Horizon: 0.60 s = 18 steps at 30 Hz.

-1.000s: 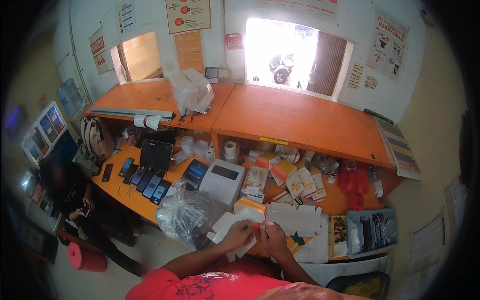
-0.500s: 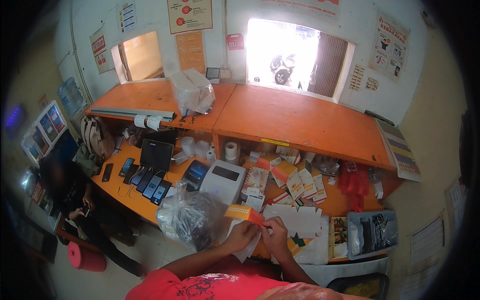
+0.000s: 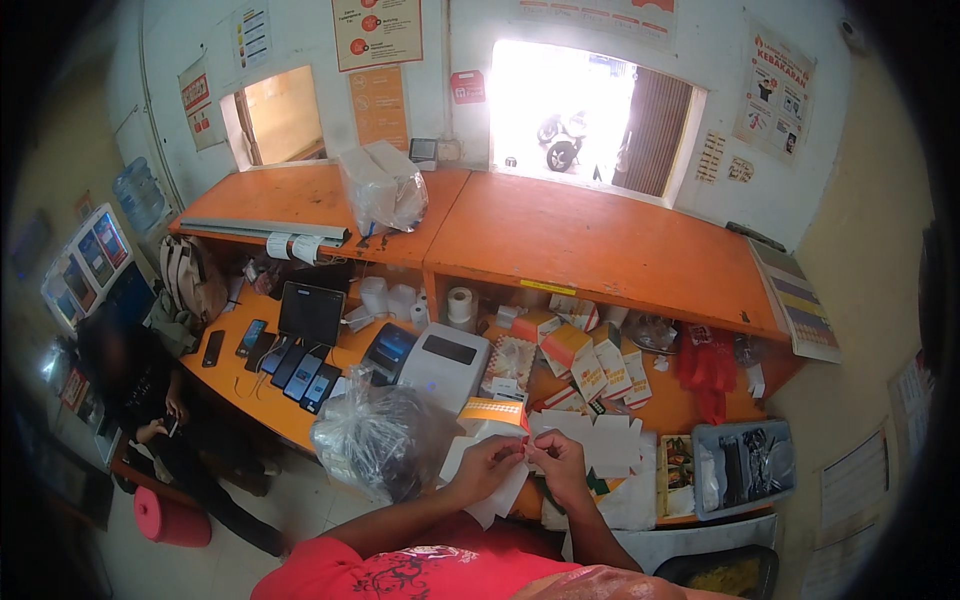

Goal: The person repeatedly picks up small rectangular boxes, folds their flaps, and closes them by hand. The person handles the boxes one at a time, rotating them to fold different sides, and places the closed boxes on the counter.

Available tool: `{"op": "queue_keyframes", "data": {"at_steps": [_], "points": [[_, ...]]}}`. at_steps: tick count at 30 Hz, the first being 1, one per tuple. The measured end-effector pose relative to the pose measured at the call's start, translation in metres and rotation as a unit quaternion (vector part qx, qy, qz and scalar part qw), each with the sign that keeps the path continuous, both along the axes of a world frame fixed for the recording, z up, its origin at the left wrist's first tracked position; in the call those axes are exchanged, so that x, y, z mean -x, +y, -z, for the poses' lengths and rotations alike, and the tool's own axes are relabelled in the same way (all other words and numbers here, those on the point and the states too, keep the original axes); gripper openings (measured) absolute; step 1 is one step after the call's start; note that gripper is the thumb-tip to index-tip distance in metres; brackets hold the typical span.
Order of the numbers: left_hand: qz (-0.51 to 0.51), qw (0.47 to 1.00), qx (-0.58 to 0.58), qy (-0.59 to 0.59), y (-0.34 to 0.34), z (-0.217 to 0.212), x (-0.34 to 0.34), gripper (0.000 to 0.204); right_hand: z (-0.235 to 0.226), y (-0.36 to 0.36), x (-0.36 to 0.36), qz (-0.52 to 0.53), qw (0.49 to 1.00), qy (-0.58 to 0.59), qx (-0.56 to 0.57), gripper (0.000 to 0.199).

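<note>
Between my hands is a partly folded cardboard food box [image 3: 495, 411], its outside orange and red and its inside white. A white flap hangs below my fingers. My left hand [image 3: 488, 470] is closed on the box's near edge. At the red corner, the fingertips of my right hand [image 3: 558, 464] pinch the card, almost touching my left fingers. To the left sits a bulging clear plastic bag [image 3: 375, 440]. Flat white box blanks [image 3: 605, 440] lie just beyond my right hand.
Several folded orange-and-white boxes [image 3: 590, 360] are piled under the raised orange counter [image 3: 600, 250]. A label printer [image 3: 445, 365], phones [image 3: 298, 375] and a tablet [image 3: 312, 312] stand left. At right is a grey tray [image 3: 745, 470] of packets. A person [image 3: 150, 400] sits at far left.
The box has turned and tilted, so more of its white inside and side panel shows. Both hands have shifted slightly right, still at its corner.
</note>
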<state>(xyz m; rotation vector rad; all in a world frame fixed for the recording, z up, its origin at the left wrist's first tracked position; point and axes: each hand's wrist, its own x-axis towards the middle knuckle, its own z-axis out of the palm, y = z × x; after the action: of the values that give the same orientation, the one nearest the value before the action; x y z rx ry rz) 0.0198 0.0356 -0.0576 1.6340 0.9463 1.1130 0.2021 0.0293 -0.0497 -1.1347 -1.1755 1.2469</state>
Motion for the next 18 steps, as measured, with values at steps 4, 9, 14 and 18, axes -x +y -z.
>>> {"op": "queue_keyframes", "data": {"at_steps": [4,9,14,18], "points": [[0.001,0.999,-0.017,-0.028,-0.002,-0.006,-0.002,0.025,-0.008,-0.002,0.000,-0.029,0.995,0.092,0.037,0.013],[0.003,1.000,-0.020,-0.013,-0.002,-0.003,0.004,0.020,-0.017,-0.007,0.002,0.004,0.984,-0.117,-0.132,0.007],[0.013,1.000,-0.027,0.001,-0.003,-0.015,0.008,0.020,-0.018,-0.007,-0.004,-0.020,0.973,-0.160,-0.162,0.006],[0.023,0.997,-0.039,0.064,0.000,-0.012,0.013,0.020,-0.023,-0.008,-0.009,-0.066,0.987,-0.092,-0.113,0.006]]}}
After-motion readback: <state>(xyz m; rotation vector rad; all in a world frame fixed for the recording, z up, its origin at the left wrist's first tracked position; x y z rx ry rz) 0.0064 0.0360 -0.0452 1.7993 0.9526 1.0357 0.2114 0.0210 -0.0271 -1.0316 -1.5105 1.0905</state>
